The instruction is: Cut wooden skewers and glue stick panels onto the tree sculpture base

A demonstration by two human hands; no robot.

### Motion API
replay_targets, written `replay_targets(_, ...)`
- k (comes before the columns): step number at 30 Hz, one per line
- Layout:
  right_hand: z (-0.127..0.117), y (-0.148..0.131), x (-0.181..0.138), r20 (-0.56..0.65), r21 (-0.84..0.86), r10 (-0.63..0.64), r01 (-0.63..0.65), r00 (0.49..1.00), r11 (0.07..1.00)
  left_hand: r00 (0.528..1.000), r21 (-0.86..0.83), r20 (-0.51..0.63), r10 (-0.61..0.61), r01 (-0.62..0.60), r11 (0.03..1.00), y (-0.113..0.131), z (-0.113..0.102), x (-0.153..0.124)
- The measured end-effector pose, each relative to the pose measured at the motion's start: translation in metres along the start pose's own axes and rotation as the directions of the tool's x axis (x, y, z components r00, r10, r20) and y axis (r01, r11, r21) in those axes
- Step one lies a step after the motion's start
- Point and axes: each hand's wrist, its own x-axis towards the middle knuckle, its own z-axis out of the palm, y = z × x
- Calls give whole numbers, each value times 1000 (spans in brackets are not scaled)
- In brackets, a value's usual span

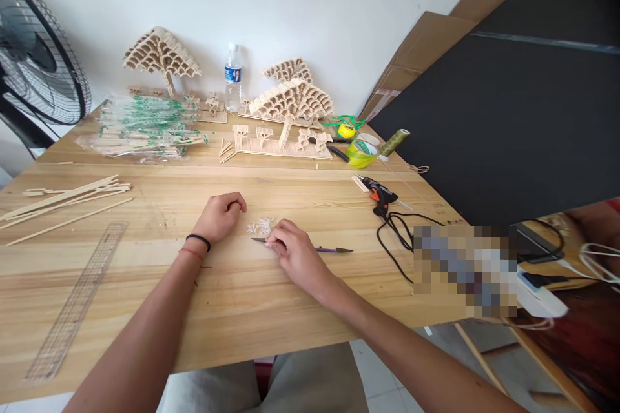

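Note:
My right hand (295,248) is closed, its fingertips pinched on a thin double-ended craft knife (334,250) with a dark purple handle. One pointed end sticks out to the left of the fingers, the other to the right of the hand. Just beyond the fingertips lies a small heap of whitish scraps (260,226). My left hand (219,216) rests on the table to the left of the scraps, fingers curled, with nothing visible in it. Its fingertips are partly hidden.
A clear ruler (80,297) and wooden sticks (72,200) lie left. Behind are bagged sticks (145,126), a stick-built tree model (290,103) and a water bottle (233,80). On the right are a glue gun (380,193) with a looping cord, and green tape (361,153).

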Motion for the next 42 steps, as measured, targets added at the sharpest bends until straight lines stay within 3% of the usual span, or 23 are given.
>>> replay_targets(4, -2, 0, -1, 40, 7, 13, -14, 999, 1000, 1000, -1, -1, 1, -1, 1000, -1, 1, 0)
replay_targets(10, 1, 0, 4, -18, -5, 23, -23, 1000, 1000, 1000, 0, 0, 11, -11, 1000, -2, 2, 1)
replay_targets(15, -3, -1, -4, 55, 17, 42, -43, 998, 999, 1000, -17, 6, 6, -6, 1000, -2, 2, 0)
replay_targets(19, 1, 2, -2, 6, -11, 18, -18, 1000, 1000, 1000, -31, 1, 1, -1, 1000, -2, 2, -1)
replay_targets(24, -6, 4, 13, -4, -7, -16, 16, 1000, 1000, 996, -123, -76, 44, -53, 991, 3, -2, -3)
replay_targets(27, -22, 0, 20, -25, -12, -9, 8, 1000, 1000, 996, -247, 4, 92, -89, 965, 8, -3, -5)
replay_targets(32, -41, -11, 37, 3, -39, 34, -34, 999, 999, 990, -473, 110, 92, -29, 880, 8, 2, -6)
replay_targets(42, -32, -18, 48, -77, 36, 120, -117, 990, 992, 996, -509, 79, 52, -5, 861, 7, 6, -5)
